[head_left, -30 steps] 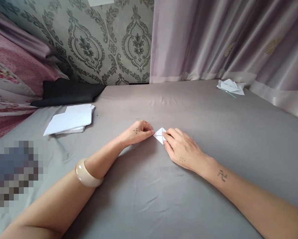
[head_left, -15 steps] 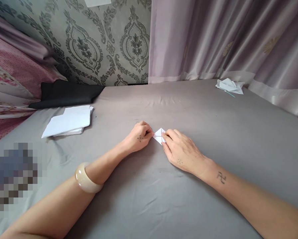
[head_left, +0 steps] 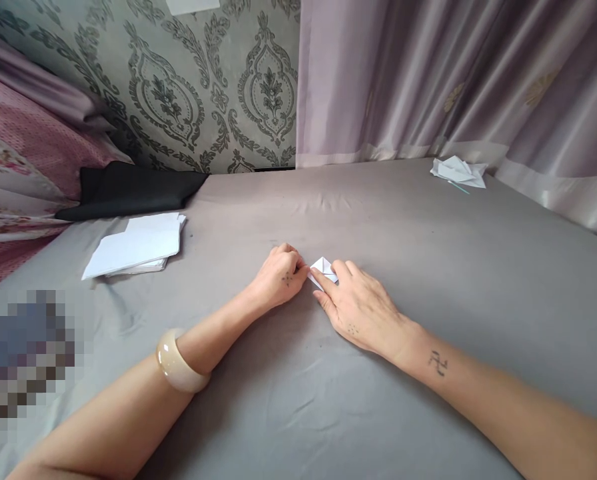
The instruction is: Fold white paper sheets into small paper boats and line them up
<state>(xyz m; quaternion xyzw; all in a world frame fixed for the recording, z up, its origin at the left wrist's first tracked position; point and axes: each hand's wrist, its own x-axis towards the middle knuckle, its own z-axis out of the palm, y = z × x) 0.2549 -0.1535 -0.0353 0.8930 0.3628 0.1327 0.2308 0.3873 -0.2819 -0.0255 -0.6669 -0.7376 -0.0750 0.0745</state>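
Note:
A small white piece of folded paper (head_left: 323,264) lies flat on the grey cloth in diamond shape, crease lines showing on its upper half. Its left corner is pinched between the thumb and curled fingers of my left hand (head_left: 282,272). My right hand (head_left: 361,303) rests over the paper's right and lower parts, partly hiding it. The index finger of that hand is stretched across the paper toward the left corner, with the thumb apart below. A pale bangle (head_left: 178,363) is around my left forearm.
A stack of white paper (head_left: 136,245) sits at the left, in front of a folded black cloth (head_left: 138,190). Folded white papers (head_left: 459,171) and a thin teal stick (head_left: 459,187) lie at the far right. Curtains (head_left: 403,80) hang behind the grey cloth (head_left: 288,413).
My right index finger has slid left across the folded paper toward my left fingertips, and the right thumb has moved left and down slightly. My left hand keeps its pinch.

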